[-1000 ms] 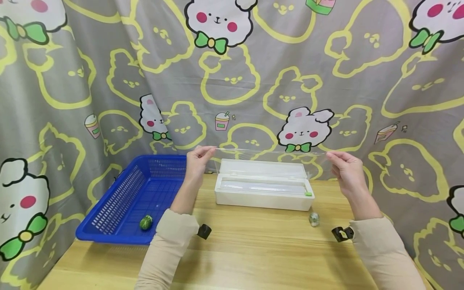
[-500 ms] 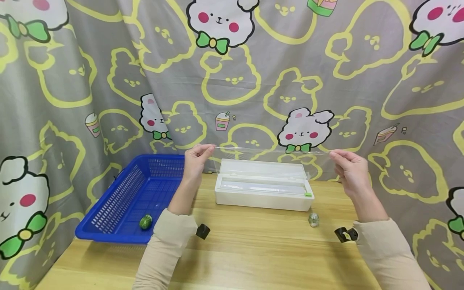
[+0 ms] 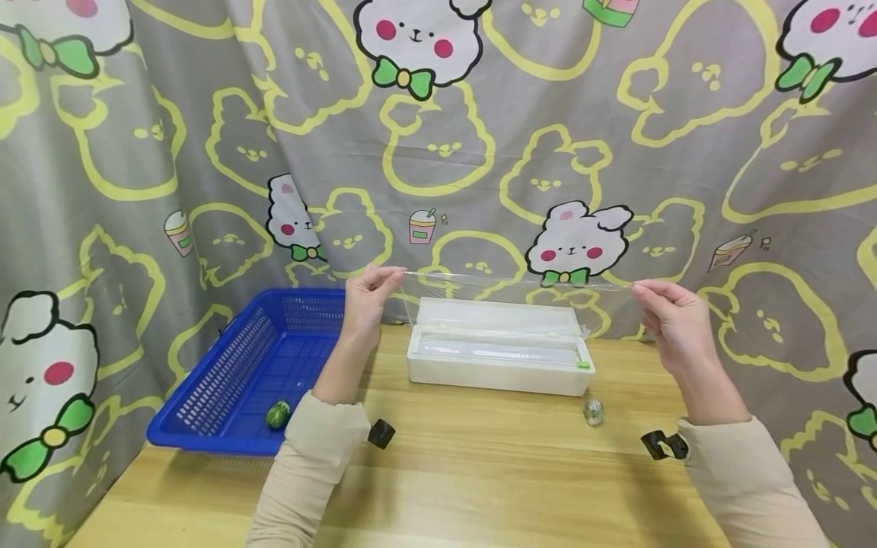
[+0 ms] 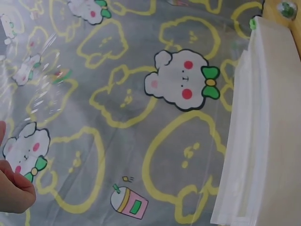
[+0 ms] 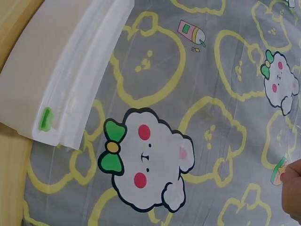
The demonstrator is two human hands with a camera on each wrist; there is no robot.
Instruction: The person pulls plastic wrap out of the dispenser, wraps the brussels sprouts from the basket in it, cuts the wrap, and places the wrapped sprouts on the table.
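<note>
A clear sheet of plastic wrap is stretched between both hands above a white wrap dispenser box. My left hand pinches the sheet's upper left corner between thumb and fingers. At the upper right corner, my right hand pinches it the same way. The box's lid stands raised at the back, a roll of film lies inside, and a green slider sits at its right end. Only part of the left hand shows in the left wrist view, and part of the right hand in the right wrist view.
A blue plastic basket stands on the left of the wooden table, holding a small green round vegetable. A similar one wrapped in film lies right of the box's front. A patterned curtain hangs close behind.
My right hand has moved to the right and my left hand slightly left and up, so the sheet spans wider. The box, basket and vegetables stay in place.
</note>
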